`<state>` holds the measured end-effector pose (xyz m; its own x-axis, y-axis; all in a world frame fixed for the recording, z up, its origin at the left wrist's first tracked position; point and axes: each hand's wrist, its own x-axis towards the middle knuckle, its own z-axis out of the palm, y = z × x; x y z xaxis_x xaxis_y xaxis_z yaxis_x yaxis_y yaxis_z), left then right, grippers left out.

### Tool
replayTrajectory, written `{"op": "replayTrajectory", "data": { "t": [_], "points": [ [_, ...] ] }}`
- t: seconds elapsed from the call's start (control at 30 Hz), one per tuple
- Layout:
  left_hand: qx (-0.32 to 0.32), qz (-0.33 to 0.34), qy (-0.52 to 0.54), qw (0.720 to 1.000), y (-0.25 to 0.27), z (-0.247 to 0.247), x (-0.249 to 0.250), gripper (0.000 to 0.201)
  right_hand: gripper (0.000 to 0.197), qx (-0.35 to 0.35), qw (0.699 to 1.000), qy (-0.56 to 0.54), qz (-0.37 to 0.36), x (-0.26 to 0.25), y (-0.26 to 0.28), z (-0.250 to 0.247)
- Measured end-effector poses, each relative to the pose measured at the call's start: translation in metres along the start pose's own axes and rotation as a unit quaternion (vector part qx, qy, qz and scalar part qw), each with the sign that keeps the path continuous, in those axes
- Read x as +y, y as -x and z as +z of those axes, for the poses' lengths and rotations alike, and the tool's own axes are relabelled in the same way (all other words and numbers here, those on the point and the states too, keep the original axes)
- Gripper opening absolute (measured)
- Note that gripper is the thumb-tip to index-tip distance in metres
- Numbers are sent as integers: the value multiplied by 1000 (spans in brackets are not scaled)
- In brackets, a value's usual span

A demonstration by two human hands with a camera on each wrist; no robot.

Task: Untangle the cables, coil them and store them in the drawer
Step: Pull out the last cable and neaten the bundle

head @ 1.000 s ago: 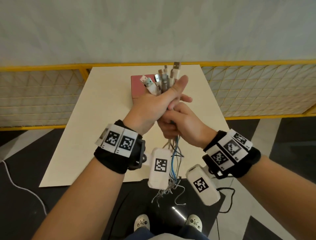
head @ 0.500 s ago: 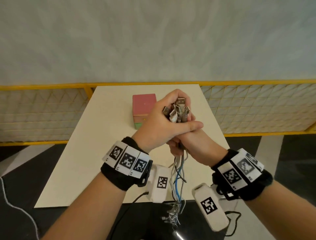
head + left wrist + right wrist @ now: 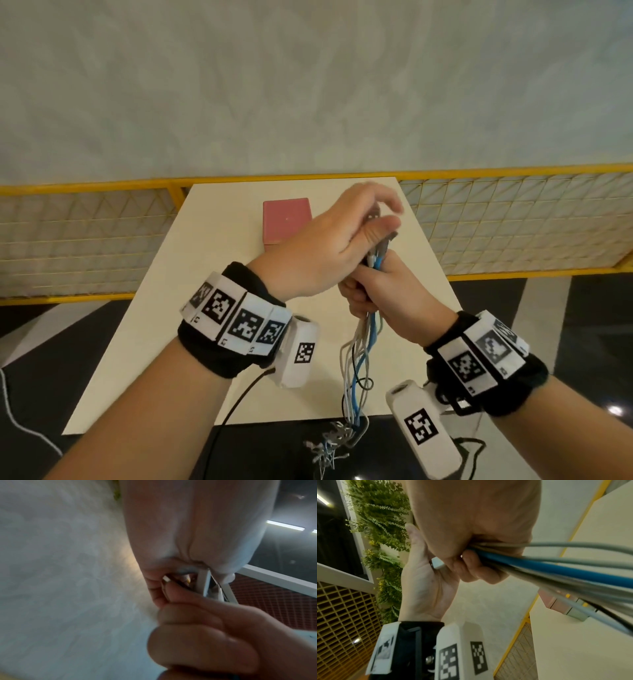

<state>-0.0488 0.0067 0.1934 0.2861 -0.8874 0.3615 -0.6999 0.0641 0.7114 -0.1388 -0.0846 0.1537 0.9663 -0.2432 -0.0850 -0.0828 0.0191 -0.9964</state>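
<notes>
Step in hand: untangling, in my judgement; the bundle of thin grey, white and blue cables [image 3: 359,356] is gathered in the air above the near part of the cream-coloured desk [image 3: 178,308], not yet coiled.
Right hand [image 3: 383,291]: it is closed as a fist around the bundle just below the plug ends; the loose lengths hang down from it past the desk edge.
Left hand [image 3: 329,250]: it is above the right fist, with fingers curled over the metal plug ends [image 3: 380,246]; the left wrist view suggests that the fingertips pinch one small plug, but the picture is blurred.
Drawer: I believe it belongs to the small pink box [image 3: 286,221] at the far side of the desk; it is well apart from the cables.
Next move: probably to pull one plug free of the others while the right hand holds firm.
Hard to see: the number of cables, the kind of plugs, the knots in the lower ends, and the front of the box.
</notes>
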Motion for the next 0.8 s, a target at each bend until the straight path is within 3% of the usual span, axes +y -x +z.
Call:
{"op": "replayTrajectory", "data": {
  "t": [0.07,0.13,0.27,0.4,0.5,0.63,0.8],
  "points": [
    [-30,5,-38,999,-3,5,0,40,36,1,1000,6,-1,1,0,0],
    [-40,-21,0,999,-5,4,-1,48,38,-1,1000,-3,7,3,0,1],
    [18,-68,123,990,-6,-1,-2,57,44,-9,1000,-20,20,5,-1,1],
    [-20,-19,-29,999,-10,15,-7,36,25,-11,999,42,-20,2,-4,-2],
    [-8,-18,-12,1000,-12,16,-10,22,34,-7,1000,1,12,4,-4,-4],
    [-2,-16,16,1000,-11,19,-15,28,29,-28,1000,-12,-6,3,-7,-10],
    [-1,34,-83,996,-11,19,-21,36,22,-61,996,-39,-58,11,-13,-17]
  ]
}}
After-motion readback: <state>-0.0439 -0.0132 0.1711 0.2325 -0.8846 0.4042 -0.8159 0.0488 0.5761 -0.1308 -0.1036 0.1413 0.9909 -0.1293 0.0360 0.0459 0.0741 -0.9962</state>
